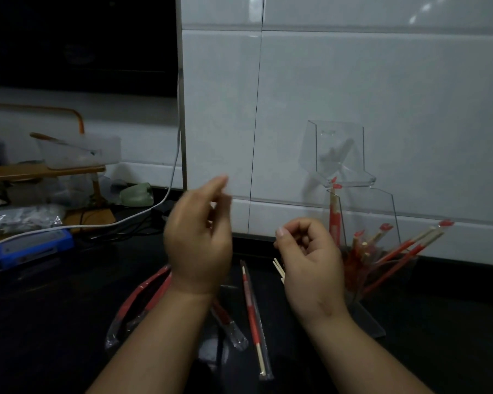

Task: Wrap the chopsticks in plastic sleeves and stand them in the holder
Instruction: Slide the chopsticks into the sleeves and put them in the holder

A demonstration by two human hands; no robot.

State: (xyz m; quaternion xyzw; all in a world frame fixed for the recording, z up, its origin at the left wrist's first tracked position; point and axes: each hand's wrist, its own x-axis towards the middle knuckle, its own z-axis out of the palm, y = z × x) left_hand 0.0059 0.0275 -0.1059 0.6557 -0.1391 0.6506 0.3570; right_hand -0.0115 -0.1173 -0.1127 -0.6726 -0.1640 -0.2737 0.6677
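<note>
Chopsticks [278,269], thin pale wood, in pinch of right hand [310,261]; left hand [197,240] blurred, hold unclear; clear angular holder [340,155].

The holder [382,211] stands far right on the counter [69,322], against the wall [353,81], with wrapped chopsticks [402,251] leaning in it. To its left, nearer, lies one wrapped pair [252,311]; further left lie sleeves [137,300]. A cable [143,214] and rack [40,169] sit far left.
</note>
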